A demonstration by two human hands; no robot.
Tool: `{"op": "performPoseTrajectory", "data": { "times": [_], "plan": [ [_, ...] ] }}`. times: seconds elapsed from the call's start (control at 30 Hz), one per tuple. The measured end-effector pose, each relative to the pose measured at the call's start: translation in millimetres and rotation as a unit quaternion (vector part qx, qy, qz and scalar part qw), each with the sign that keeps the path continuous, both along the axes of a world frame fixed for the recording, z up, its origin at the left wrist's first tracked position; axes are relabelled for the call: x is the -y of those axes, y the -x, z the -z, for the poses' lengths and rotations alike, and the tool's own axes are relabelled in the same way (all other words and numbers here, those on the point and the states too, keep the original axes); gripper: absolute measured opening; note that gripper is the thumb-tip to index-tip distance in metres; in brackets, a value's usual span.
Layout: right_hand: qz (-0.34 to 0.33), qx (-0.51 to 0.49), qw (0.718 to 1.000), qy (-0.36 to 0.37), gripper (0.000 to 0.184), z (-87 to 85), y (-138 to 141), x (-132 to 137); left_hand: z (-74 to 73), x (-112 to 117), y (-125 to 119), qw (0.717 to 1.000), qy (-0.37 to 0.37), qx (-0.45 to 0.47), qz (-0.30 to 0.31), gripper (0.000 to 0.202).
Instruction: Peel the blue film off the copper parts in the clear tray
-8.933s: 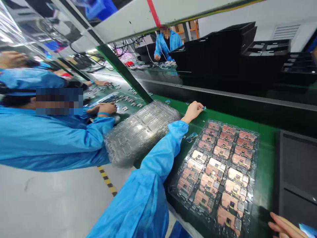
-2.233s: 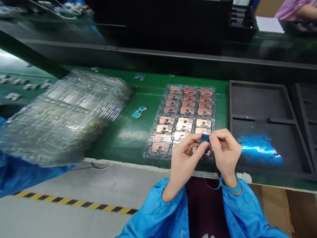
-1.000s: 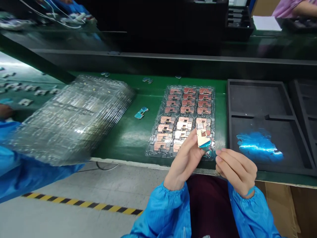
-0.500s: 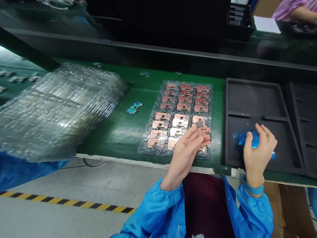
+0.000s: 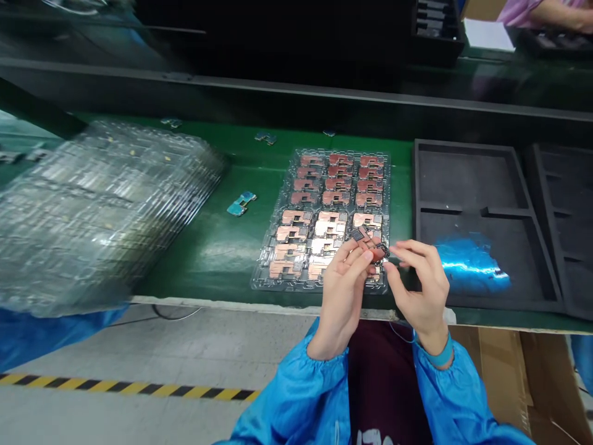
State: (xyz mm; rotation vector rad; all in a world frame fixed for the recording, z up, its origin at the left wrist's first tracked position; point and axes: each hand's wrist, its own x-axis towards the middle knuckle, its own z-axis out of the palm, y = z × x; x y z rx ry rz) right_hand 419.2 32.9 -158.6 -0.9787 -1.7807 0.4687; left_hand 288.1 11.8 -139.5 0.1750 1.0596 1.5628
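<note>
My left hand [image 5: 345,284] is closed on a small copper-coloured circuit board [image 5: 365,238] with dark chips, held tilted above the lower right part of a clear plastic tray [image 5: 262,272]. Rows of similar boards lie in that tray, reddish in the far half and brighter copper in the near half. My right hand [image 5: 421,284] is beside the held board's right end, thumb and fingers apart. Whether its fingertips touch the board I cannot tell. To the right, a crumpled shiny blue film [image 5: 472,262] lies in a black foam tray [image 5: 419,222].
At left a tall stack of clear plastic trays [image 5: 102,210] looks blurred, with a blue sleeve [image 5: 60,337] beneath it. A loose blue-green board [image 5: 241,204] lies on the green bench [image 5: 217,247]. A second black tray [image 5: 563,222] stands at far right. Another person's arm [image 5: 556,13] shows behind.
My right hand has moved left from over the blue film to the board in my left hand. The blue film now shows spread in the black tray. The view has shifted slightly.
</note>
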Motion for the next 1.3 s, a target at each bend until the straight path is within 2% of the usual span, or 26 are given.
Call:
{"op": "performPoseTrajectory", "data": {
  "times": [0.23, 0.33, 0.47, 0.67, 0.9, 1.07, 1.3],
  "plan": [
    [0.029, 0.058, 0.996, -0.059, 0.030, 0.6, 1.0, -1.3, 2.2, 1.6, -2.3, 0.998, 0.001, -0.049, -0.027, 0.033],
    [0.038, 0.050, 0.997, -0.055, 0.025, 0.6, 2.5, -1.1, 1.9, 2.8, -4.7, 0.996, -0.013, -0.083, -0.035, 0.030],
    [0.031, 0.012, 0.999, -0.002, 0.018, -3.2, 4.8, -0.8, 2.6, 5.0, -8.5, 0.990, -0.021, -0.127, -0.057, 0.028],
    [-0.001, -0.076, 0.988, 0.136, 0.002, -13.6, 9.1, -1.3, 4.9, 8.4, -12.5, 0.982, -0.027, -0.168, -0.087, 0.024],
    [-0.014, -0.118, 0.972, 0.201, 0.005, -14.8, 9.8, -2.4, 5.9, 11.6, -13.8, 0.976, -0.020, -0.194, -0.096, 0.020],
    [-0.014, -0.167, 0.954, 0.251, 0.011, -12.8, 12.4, 0.2, 4.6, 11.1, -13.9, 0.984, -0.024, -0.148, -0.095, 0.026],
    [-0.014, -0.252, 0.921, 0.298, 0.013, -7.7, 15.8, 2.2, 4.8, 9.5, -10.7, 0.996, 0.006, -0.062, -0.058, 0.037]
  ]
}}
